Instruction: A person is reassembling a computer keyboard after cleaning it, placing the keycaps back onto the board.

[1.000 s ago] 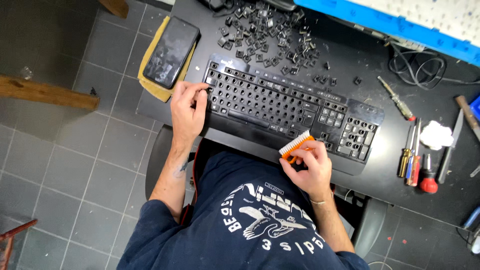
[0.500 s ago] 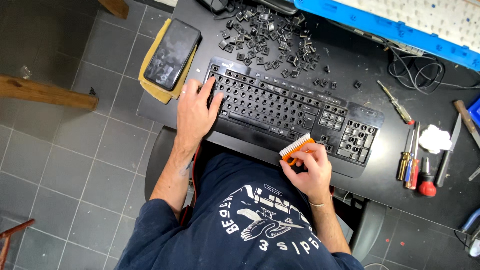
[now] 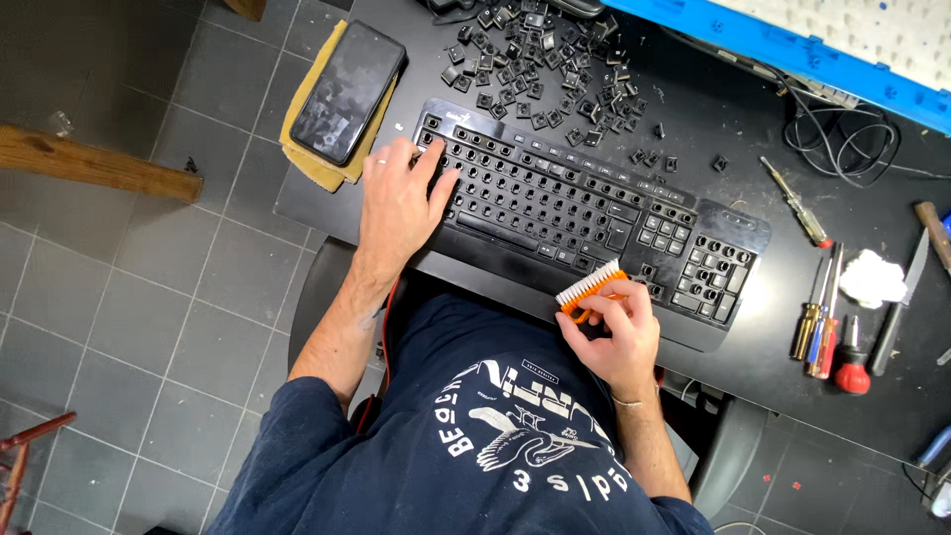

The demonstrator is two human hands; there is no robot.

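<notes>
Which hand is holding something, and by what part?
The right hand holds a small orange white-bristled brush by its handle; the left hand only rests on the black keyboard.

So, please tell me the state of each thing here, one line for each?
Keyboard: flat on table, keycaps removed.
Keycaps: loose, piled behind keyboard.
Brush: held in right hand, bristles up.
Left hand: resting on keyboard's left end.
Phone: screen dark, on yellow cloth.
Screwdrivers: lying unused.

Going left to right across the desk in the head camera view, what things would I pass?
Phone on a yellow pad → left hand → black keyboard → orange brush in the right hand → screwdrivers → white cloth.
</notes>
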